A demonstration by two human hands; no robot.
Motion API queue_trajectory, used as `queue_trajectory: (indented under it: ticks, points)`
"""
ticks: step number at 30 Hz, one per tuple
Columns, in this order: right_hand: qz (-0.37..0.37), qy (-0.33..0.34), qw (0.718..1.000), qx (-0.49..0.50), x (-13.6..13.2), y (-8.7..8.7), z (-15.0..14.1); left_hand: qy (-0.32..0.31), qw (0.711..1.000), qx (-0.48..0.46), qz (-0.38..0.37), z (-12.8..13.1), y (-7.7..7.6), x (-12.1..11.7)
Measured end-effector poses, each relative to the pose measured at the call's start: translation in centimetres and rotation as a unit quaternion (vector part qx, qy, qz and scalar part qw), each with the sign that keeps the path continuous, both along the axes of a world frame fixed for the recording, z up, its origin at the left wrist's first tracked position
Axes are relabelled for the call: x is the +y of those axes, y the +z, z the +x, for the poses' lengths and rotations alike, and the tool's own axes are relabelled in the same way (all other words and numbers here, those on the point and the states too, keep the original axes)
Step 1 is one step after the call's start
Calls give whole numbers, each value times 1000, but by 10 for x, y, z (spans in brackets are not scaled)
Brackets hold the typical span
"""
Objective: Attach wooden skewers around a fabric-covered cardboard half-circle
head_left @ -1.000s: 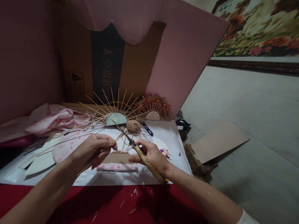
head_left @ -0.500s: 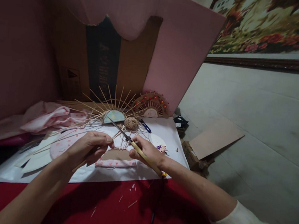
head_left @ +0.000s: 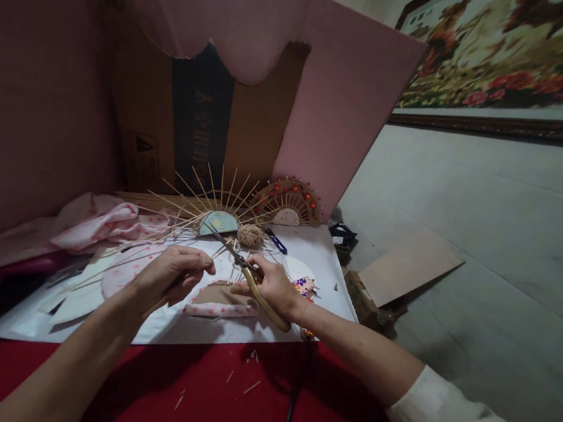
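Observation:
My right hand (head_left: 274, 284) is wrapped round a pair of scissors (head_left: 269, 312) with yellowish handles, their dark blades pointing up and to the left. My left hand (head_left: 179, 274) is closed in a pinch on a thin wooden stick (head_left: 217, 251), whose end shows close to the blades. Whether the blades touch it I cannot tell. Below and between the hands lies a half-round cardboard piece (head_left: 222, 294) edged in pink dotted cloth. Behind them, a light blue half-disc (head_left: 218, 223) has long thin sticks fanning out from it.
A ball of twine (head_left: 249, 236) and a dark blue snipper (head_left: 276, 241) lie behind the scissors. A finished-looking fan (head_left: 290, 202) with red dots leans at the back. Pink cloth (head_left: 119, 221) is heaped at left. Stick offcuts (head_left: 251, 387) lie on the red cloth (head_left: 166, 400).
The scissors have turned in my right hand, so both handle loops now show more broadly. The whole view has shifted slightly. My left hand keeps its pinch on the stick.

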State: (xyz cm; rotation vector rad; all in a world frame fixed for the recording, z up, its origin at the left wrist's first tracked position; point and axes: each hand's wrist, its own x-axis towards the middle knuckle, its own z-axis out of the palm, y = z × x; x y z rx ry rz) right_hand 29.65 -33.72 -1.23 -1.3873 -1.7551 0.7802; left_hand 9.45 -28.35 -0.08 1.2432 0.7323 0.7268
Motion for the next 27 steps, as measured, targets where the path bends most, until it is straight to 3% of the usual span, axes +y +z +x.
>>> queue_trajectory:
  ticks: [5, 9, 12, 15, 19, 22, 24, 27]
  points:
    - [-75, 20, 995, 60, -15, -1, 1, -42, 999, 16, -5, -2, 4, -6]
    - [-159, 39, 977, 136, -35, 14, 5, -115, 993, 13, -27, -2, 19, -14]
    - [-174, 20, 968, 180, -44, 30, 9, -99, 995, 6, -13, 8, 37, -18]
    - [-173, -3, 959, 223, -48, 26, 11, -86, 995, 43, 12, 23, 45, -18]
    - [-172, -57, 935, 304, -48, -13, 11, -111, 985, 127, 13, 36, 24, -13]
    - [-176, -75, 923, 335, -48, -36, 10, -122, 983, 133, 4, 35, 7, -8]
    - [-168, -71, 928, 324, -48, -38, 11, -127, 985, 118, -2, 31, 2, -6]
    - [-125, -104, 955, 246, -44, -28, 25, -120, 988, 100, -11, 26, 1, -5]
